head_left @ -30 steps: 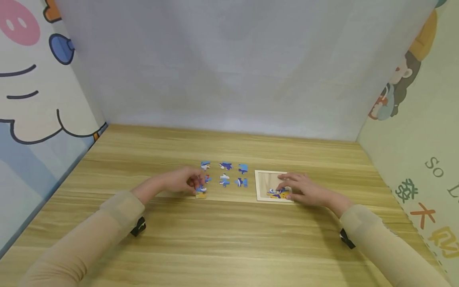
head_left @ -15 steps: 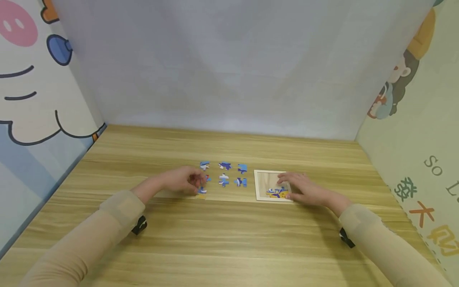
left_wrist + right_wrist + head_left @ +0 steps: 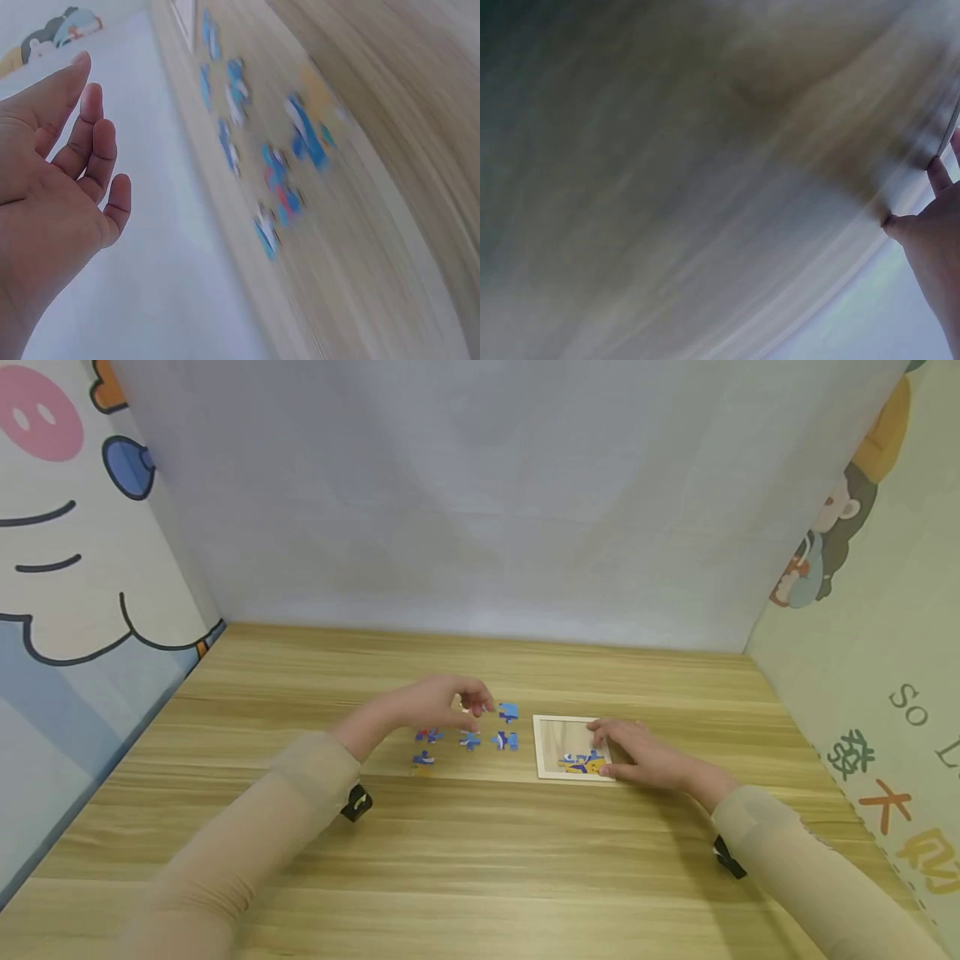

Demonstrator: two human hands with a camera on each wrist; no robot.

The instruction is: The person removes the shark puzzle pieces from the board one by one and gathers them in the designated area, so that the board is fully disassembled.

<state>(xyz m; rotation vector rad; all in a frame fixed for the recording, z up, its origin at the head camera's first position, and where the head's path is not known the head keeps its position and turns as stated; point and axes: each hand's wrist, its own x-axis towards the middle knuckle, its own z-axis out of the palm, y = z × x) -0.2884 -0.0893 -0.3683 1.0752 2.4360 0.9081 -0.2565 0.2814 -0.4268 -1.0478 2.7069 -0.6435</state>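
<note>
In the head view my left hand (image 3: 435, 702) hovers over loose jigsaw pieces, fingers slightly bent, covering part of the back row. The left wrist view shows nothing between its thumb and fingertips. Uncovered pieces include a blue one (image 3: 508, 712) at the back right, a blue-and-white one (image 3: 506, 741) in front of it, and a blue-and-yellow one (image 3: 423, 763) at the near left. To their right lies a pale wooden puzzle tray (image 3: 537, 750). Yellow-and-blue pieces (image 3: 581, 764) sit together along its near right side. My right hand (image 3: 645, 757) rests at the tray's right edge, thumb and fingers spread.
A wood-grain table (image 3: 480, 860) carries everything. Behind it hangs a pale cloth backdrop (image 3: 480, 510). Printed panels with cartoon figures stand at the left (image 3: 75, 527) and right (image 3: 885, 635).
My left hand has moved from the near left pieces right and away, over the back row, uncovering the left pieces. My right hand stays at the tray, its fingers shifted slightly to the right.
</note>
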